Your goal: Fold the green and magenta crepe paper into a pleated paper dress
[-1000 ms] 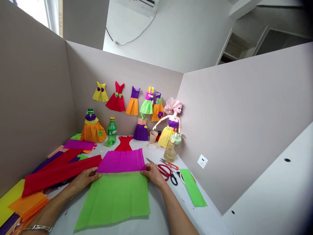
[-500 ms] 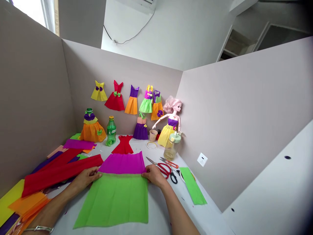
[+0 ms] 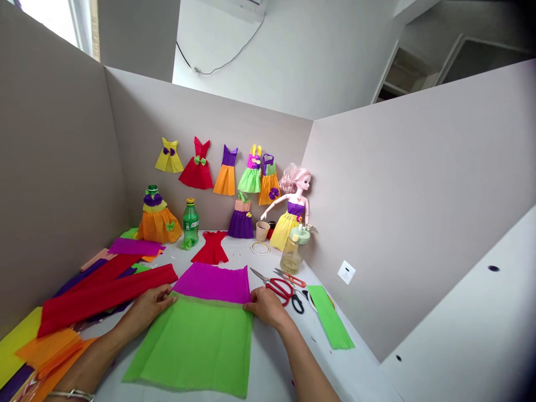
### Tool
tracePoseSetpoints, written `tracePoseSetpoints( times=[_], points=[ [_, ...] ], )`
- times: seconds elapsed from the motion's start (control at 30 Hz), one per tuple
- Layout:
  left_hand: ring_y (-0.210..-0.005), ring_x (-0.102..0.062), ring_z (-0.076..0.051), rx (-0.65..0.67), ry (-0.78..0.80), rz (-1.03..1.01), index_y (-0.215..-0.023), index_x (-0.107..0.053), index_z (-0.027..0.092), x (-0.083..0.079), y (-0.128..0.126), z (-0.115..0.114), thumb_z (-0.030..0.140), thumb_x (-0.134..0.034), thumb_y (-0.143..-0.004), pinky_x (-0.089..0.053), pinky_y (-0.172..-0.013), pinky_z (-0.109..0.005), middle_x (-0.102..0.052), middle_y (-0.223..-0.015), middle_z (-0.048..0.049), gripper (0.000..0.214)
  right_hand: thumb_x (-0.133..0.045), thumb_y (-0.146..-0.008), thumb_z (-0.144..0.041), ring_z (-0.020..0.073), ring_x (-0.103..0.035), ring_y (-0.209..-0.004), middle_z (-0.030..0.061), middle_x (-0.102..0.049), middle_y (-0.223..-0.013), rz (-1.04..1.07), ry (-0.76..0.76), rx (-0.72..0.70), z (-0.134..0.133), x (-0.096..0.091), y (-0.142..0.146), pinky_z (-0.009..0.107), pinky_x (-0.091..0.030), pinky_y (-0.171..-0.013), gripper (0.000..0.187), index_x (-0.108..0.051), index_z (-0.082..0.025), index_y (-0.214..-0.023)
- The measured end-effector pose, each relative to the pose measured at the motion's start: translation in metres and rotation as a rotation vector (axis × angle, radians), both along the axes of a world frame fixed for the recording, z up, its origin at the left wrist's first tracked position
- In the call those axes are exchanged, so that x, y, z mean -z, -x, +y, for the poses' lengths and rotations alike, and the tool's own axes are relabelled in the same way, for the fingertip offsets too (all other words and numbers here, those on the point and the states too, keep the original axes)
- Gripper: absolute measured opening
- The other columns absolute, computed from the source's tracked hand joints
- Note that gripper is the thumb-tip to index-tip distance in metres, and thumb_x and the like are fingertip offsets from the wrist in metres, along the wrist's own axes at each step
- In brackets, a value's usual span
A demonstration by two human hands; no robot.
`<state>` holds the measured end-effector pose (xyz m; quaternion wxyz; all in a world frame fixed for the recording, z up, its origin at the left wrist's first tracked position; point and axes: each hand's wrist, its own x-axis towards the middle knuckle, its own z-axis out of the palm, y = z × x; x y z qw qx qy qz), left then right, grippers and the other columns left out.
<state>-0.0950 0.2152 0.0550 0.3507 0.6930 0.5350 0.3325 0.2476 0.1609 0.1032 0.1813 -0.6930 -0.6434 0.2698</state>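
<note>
A yellow sheet [image 3: 15, 328] and a stack of orange sheets [image 3: 54, 354] lie at the near left of your table [image 3: 268, 365], below a long red strip [image 3: 113, 293] slanting over a pile of other coloured pieces. Your left hand [image 3: 149, 307], a silver bracelet [image 3: 73, 394] at its wrist, pinches the green sheet [image 3: 192, 346] by its upper left corner, thumb and fingertips drawn close together. Behind, a bottle in an orange skirt [image 3: 157, 224] stands against the partition, and to its right a green bottle [image 3: 191, 223] wears a yellow cap. The green sheet spreads before you at the middle of the table, its top edge meeting the lower edge of the magenta sheet [image 3: 213, 283], with a dull band along the join. Just beyond the magenta lies a red dress [image 3: 210, 248], beneath a row of small dresses fixed to the partition. Your right hand [image 3: 266, 306] grips the other end of the join, thumb and fingers narrowed on the green sheet's upper right corner. Just beside it rest red-handled scissors [image 3: 281, 289]; farther back are a paper cup [image 3: 262, 231], a pink-haired doll [image 3: 293, 209] in a yellow skirt and a lidded jar [image 3: 291, 261]. At far right on the table, a green strip [image 3: 330, 318] lies at a slant.
</note>
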Motion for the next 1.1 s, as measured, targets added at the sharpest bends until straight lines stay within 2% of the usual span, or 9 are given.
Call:
tracePoseSetpoints(
  times=[0.2, 0.33, 0.4, 0.53, 0.7, 0.87, 0.93, 1.0, 1.1],
  points=[
    [-0.078, -0.064, -0.026, -0.055, -0.144, 0.125, -0.087, -0.062, 0.021, -0.017, 0.002, -0.009, 0.061, -0.058, -0.074, -0.048, -0.070, -0.033, -0.067, -0.081, -0.0031, 0.042, -0.062, -0.082, -0.027, 0.0100, -0.048, -0.048, -0.0034, -0.055, -0.053, 0.300, 0.131, -0.027, -0.035, 0.000, 0.000, 0.022, -0.032, -0.051, 0.024, -0.055, -0.018, -0.060],
    [-0.111, -0.061, -0.031, -0.010, -0.274, 0.166, -0.104, -0.062, 0.026, -0.026, -0.032, -0.062, 0.056, -0.062, -0.081, -0.047, -0.094, -0.040, -0.067, -0.111, -0.0062, 0.037, -0.059, -0.081, -0.045, 0.0080, -0.045, -0.039, -0.0008, -0.061, -0.056, 0.550, 0.221, -0.021, -0.065, 0.001, 0.003, 0.021, -0.032, -0.043, 0.032, -0.055, -0.019, -0.062],
    [-0.110, -0.063, -0.030, 0.115, -0.433, 0.205, -0.108, -0.059, 0.029, -0.020, -0.064, -0.106, 0.046, -0.065, -0.086, -0.050, -0.096, -0.041, -0.067, -0.114, -0.0072, 0.029, -0.059, -0.078, -0.056, 0.0079, -0.047, -0.039, 0.0001, -0.061, -0.056, 0.657, 0.236, -0.001, -0.079, 0.002, 0.007, 0.020, -0.031, -0.041, 0.040, -0.056, -0.018, -0.064],
    [-0.116, -0.065, -0.035, 0.247, -0.681, 0.239, -0.127, -0.047, 0.032, 0.006, -0.119, -0.179, 0.034, -0.078, -0.072, -0.056, -0.094, -0.045, -0.065, -0.132, -0.0133, 0.063, -0.059, -0.071, -0.073, 0.0084, -0.050, -0.040, 0.0009, -0.061, -0.057, 0.809, 0.243, 0.069, -0.108, 0.011, 0.024, 0.019, -0.033, -0.040, 0.055, -0.057, -0.018, -0.071],
    [-0.108, -0.069, -0.028, 0.152, -0.709, 0.315, -0.129, -0.046, 0.028, 0.025, -0.118, -0.197, 0.012, -0.055, -0.076, -0.054, -0.097, -0.040, -0.070, -0.121, -0.0097, 0.056, -0.062, -0.072, -0.078, 0.0099, -0.054, -0.041, 0.0079, -0.069, -0.072, 0.981, 0.302, 0.129, -0.143, 0.022, 0.035, 0.021, -0.037, -0.039, 0.063, -0.060, -0.015, -0.080],
    [-0.090, -0.070, -0.021, 0.223, -0.359, 0.287, -0.106, -0.059, 0.031, 0.002, -0.088, -0.193, 0.014, -0.049, -0.086, -0.054, -0.078, -0.028, -0.070, -0.099, -0.0017, 0.028, -0.071, -0.084, -0.041, 0.0219, -0.067, -0.080, 0.0076, -0.070, -0.091, 0.425, -0.200, -0.005, -0.157, 0.012, 0.007, 0.034, -0.056, -0.072, 0.027, -0.069, -0.019, -0.100],
    [-0.081, -0.070, -0.020, 0.267, -0.251, 0.247, -0.095, -0.062, 0.030, -0.012, -0.082, -0.193, 0.017, -0.052, -0.084, -0.053, -0.071, -0.026, -0.070, -0.089, -0.0002, 0.020, -0.075, -0.080, -0.020, 0.0281, -0.060, -0.114, 0.0108, -0.065, -0.122, 0.155, -0.452, -0.167, -0.153, 0.005, -0.004, 0.044, -0.051, -0.099, 0.048, -0.063, -0.023, -0.126],
    [-0.080, -0.070, -0.020, 0.281, -0.179, 0.210, -0.091, -0.065, 0.030, -0.022, -0.077, -0.193, 0.021, -0.054, -0.084, -0.053, -0.071, -0.025, -0.071, -0.088, -0.0001, 0.016, -0.075, -0.076, -0.009, 0.0302, -0.051, -0.127, 0.0119, -0.059, -0.135, -0.020, -0.533, -0.329, -0.145, -0.002, -0.013, 0.048, -0.045, -0.108, 0.065, -0.055, -0.023, -0.137],
    [-0.086, -0.071, -0.022, 0.264, -0.102, 0.188, -0.097, -0.070, 0.032, -0.023, -0.065, -0.193, 0.030, -0.056, -0.088, -0.055, -0.076, -0.023, -0.074, -0.095, -0.0008, 0.017, -0.072, -0.078, -0.003, 0.0277, -0.057, -0.111, 0.0086, -0.066, -0.115, -0.148, -0.458, -0.433, -0.130, -0.008, -0.023, 0.045, -0.049, -0.098, 0.044, -0.065, -0.022, -0.118]
  ],
)
